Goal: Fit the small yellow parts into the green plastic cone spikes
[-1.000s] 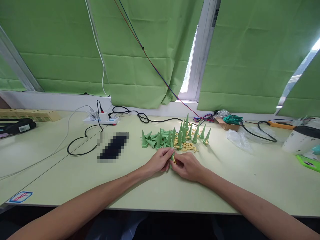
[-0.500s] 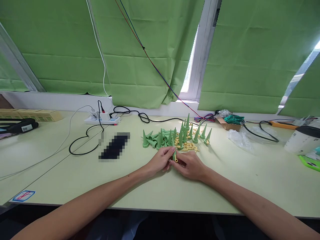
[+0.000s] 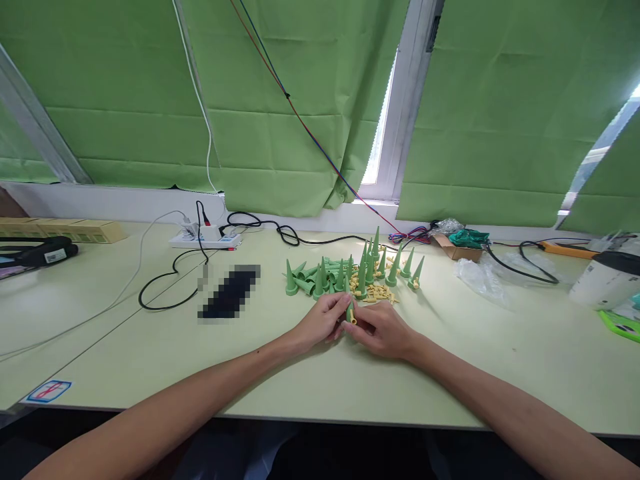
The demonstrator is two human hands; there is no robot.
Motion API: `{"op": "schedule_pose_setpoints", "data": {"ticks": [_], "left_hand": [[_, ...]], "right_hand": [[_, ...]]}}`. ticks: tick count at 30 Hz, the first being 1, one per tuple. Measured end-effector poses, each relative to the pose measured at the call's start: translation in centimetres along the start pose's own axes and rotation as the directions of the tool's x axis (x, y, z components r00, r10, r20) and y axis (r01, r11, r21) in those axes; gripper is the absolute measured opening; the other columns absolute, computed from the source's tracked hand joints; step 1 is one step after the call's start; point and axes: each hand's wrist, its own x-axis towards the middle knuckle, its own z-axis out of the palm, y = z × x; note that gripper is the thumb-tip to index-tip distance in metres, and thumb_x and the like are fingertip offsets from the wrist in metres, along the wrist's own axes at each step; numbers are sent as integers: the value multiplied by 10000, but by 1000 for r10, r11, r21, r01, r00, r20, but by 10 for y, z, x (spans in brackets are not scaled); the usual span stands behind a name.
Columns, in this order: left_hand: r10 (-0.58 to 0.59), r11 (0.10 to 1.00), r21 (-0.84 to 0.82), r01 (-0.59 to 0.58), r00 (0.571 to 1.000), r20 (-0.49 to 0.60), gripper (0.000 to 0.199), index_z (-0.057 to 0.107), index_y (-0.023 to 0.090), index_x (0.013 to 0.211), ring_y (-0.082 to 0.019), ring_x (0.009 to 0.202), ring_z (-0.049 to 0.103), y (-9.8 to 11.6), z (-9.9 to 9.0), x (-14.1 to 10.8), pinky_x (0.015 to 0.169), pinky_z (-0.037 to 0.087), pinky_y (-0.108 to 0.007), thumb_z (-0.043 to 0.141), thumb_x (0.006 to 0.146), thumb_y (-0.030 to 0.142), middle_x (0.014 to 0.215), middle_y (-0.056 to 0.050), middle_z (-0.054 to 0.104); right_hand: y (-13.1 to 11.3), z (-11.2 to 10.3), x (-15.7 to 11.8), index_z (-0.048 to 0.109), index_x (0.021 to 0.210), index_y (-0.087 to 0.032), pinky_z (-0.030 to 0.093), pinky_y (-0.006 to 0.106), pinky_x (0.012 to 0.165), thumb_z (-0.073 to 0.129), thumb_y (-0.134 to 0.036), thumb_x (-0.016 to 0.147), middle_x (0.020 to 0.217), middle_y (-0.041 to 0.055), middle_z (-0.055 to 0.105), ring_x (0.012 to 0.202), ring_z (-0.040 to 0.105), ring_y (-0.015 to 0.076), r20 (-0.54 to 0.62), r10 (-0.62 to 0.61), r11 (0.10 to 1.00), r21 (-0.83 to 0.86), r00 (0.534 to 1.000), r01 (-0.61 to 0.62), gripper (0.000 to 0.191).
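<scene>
Left hand (image 3: 325,319) grips a green cone (image 3: 349,309), right hand (image 3: 384,329) pinching its yellow piece (image 3: 353,320).

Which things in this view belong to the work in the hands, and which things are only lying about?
In the work:
green cone and yellow tube, between left hand and right hand
other green cones
loose yellow tubes

Lying about:
white power strip
cardboard box
clear plastic bag
white cup with black lid
</scene>
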Motion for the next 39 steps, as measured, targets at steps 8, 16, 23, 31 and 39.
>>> {"op": "schedule_pose_setpoints", "data": {"ticks": [8,16,23,31,39], "left_hand": [[-9,1000,27,9,1000,3,505,541,165,797,-51,340,336,0,-1,0,329,234,-158,472,911,652,489,66,420],[-4,1000,1,4,1000,28,514,551,158,766,-60,369,331,0,0,-1,353,224,-161,474,910,645,471,60,404],[18,1000,21,-18,1000,12,524,543,157,715,-66,389,344,1,1,-1,388,249,-179,486,907,642,474,50,413],[-1,1000,28,0,1000,29,522,533,160,728,-63,406,333,0,0,-2,404,241,-180,473,915,644,503,47,416],[14,999,47,-15,999,37,503,557,158,757,-65,428,342,-2,-2,-2,415,250,-179,454,939,615,519,49,410]], "right_hand": [[-2,-5,1,351,627,-209,236,253,512,424,-254,968,529,-64,317,478,257,90,61,19,998,52,998,-22,352],[-6,-7,0,293,601,-210,231,252,507,449,-272,958,524,-69,256,484,225,90,83,40,991,126,996,-51,394],[-6,-6,0,286,585,-210,236,244,497,457,-281,947,519,-68,257,480,238,85,84,39,990,133,996,-50,407],[-6,-7,0,277,589,-206,221,253,502,461,-287,948,524,-70,230,485,213,87,97,60,980,181,993,-77,412],[-4,-5,0,272,588,-207,213,258,501,448,-297,957,522,-70,219,486,202,91,99,58,982,175,993,-75,419]]}}
